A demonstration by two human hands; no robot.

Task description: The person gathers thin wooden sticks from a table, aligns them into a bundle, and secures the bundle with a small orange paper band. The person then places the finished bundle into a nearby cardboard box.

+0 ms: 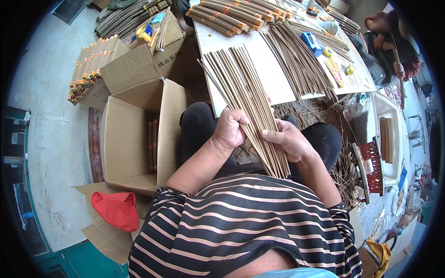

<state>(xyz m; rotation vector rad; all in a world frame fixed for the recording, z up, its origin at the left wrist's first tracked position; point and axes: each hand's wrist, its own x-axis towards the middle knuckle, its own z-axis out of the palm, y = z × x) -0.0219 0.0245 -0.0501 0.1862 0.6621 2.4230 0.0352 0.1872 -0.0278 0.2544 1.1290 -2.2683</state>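
Observation:
A fanned bundle of long brown incense sticks point(250, 92) lies slantwise over my lap, its far ends resting over the white table's near edge. My right hand point(292, 140) is wrapped round the lower part from the right, with the thumb lying across the top. At the bundle's left side my left hand point(231, 128) is closed in a fist, seemingly on the leftmost sticks; its fingertips are hidden. One stick at the left leans away from the others. More loose incense sticks point(299, 60) are spread on the table to the right of the bundle.
Wrapped incense bundles point(232, 16) lie at the back of the white table point(278, 85), with a blue tape dispenser point(311, 44) to the right. An open cardboard box point(132, 134) stands at my left, near a red cloth point(116, 211). Another person point(394, 41) sits at the far right.

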